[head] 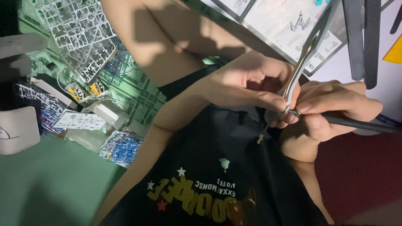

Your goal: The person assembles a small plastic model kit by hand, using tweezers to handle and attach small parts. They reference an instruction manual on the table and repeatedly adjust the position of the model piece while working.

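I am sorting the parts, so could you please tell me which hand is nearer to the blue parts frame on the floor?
Left. The left hand holds the grey model piece, right of the blue parts frame. The right hand, gripping a dark tool, is farther right.

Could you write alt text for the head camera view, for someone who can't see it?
Two bare hands meet over a dark printed shirt: the left hand pinches a long silver model part, the right hand holds a thin dark tool against it. Plastic part frames lie at left.
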